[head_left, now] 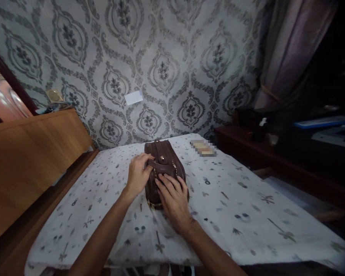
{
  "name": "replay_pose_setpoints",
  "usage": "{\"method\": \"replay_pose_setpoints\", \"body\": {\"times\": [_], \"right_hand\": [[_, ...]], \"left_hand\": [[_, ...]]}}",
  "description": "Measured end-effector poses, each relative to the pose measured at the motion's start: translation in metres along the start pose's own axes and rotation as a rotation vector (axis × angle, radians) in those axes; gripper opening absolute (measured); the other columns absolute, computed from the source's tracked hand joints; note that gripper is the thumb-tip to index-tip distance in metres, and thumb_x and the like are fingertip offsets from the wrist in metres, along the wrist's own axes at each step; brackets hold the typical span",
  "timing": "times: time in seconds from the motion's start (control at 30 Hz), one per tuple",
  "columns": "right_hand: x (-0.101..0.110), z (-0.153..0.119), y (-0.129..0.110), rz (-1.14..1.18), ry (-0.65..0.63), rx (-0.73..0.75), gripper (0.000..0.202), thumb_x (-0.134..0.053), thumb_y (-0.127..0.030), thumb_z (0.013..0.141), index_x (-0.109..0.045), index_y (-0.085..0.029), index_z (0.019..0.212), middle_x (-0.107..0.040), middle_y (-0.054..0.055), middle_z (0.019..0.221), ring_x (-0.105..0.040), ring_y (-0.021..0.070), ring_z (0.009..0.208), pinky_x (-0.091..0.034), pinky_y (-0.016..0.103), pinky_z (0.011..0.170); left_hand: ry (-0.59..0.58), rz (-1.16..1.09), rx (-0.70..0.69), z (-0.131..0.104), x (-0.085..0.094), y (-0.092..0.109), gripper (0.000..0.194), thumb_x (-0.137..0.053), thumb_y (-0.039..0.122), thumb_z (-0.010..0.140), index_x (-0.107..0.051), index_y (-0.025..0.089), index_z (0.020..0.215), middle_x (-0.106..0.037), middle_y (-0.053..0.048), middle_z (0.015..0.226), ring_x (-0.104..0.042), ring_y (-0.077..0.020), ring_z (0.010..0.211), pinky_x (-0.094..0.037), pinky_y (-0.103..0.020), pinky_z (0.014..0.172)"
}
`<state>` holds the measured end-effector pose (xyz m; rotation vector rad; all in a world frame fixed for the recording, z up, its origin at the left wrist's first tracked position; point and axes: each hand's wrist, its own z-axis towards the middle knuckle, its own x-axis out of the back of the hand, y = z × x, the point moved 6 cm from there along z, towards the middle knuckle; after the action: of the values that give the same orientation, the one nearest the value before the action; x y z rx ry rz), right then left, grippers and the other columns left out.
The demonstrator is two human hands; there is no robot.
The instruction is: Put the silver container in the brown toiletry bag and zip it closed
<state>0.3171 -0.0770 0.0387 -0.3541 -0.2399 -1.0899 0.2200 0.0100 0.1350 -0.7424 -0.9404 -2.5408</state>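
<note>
Head view: no brand name, label or lettering can be read anywhere; the only candidate, a small flat thing point(203, 148) on the cloth at about 1 o'clock from the bag, is blurred out.

The bag point(163, 168) is a small brown leather-look pouch, rounded and boxy, lying lengthwise near the middle of the worktop point(247, 214), which is covered by a white cloth printed with small dark motifs. The bag carries gold-coloured metal: a round stud on its top panel, zip teeth or chain along its sides and a glint of gold at its near bottom edge. A short brown strap or tab crosses its top.

The left hand point(138, 174) sits at the bag's 9 o'clock side, its grip pinched on the strap or tab at the top edge. The right hand point(174, 199) lies flat on the near end of the bag, at 6 o'clock, fingers spread and pressing down, grasping nothing.

A wooden cabinet point(31, 153) stands at 9 o'clock beside the worktop. Grey patterned wallpaper point(166, 57) fills the 12 o'clock side, with a white card point(133, 97) stuck on it. A curtain point(287, 50) hangs at 2 o'clock.
</note>
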Motion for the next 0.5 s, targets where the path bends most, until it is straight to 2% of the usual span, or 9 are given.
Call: {"method": "replay_pose_setpoints", "body": {"times": [0.13,0.3,0.5], "right_hand": [[0.0,0.0,0.001,-0.01,-0.032,-0.009,0.034,-0.049,-0.015,0.097,-0.061,-0.022,0.128,-0.07,0.007,0.125,-0.056,0.0217,0.12,-0.027,0.045,0.113],[0.0,0.0,0.001,-0.006,-0.068,-0.008,0.036,-0.046,-0.014,0.097,-0.059,-0.022,0.13,-0.071,0.007,0.122,-0.057,0.0221,0.117,-0.028,0.045,0.112],[0.002,0.0,0.001,0.01,-0.024,-0.002,0.033,-0.048,-0.014,0.097,-0.061,-0.019,0.127,-0.072,0.007,0.115,-0.055,0.0227,0.116,-0.028,0.045,0.112]], "left_hand": [[0.018,0.077,-0.065,-0.007,0.002,0.007,0.012,-0.061,0.012,0.086,-0.069,0.021,0.089,-0.074,-0.005,0.103,-0.063,-0.0242,0.115,-0.042,-0.043,0.104],[0.015,0.178,-0.099,-0.015,0.002,0.014,0.015,-0.057,0.013,0.088,-0.068,0.021,0.092,-0.074,-0.006,0.104,-0.061,-0.0251,0.118,-0.041,-0.046,0.104],[0.015,0.195,-0.114,-0.025,0.002,0.018,0.013,-0.058,0.015,0.088,-0.068,0.021,0.093,-0.074,-0.006,0.102,-0.062,-0.0257,0.118,-0.041,-0.047,0.104]]}}
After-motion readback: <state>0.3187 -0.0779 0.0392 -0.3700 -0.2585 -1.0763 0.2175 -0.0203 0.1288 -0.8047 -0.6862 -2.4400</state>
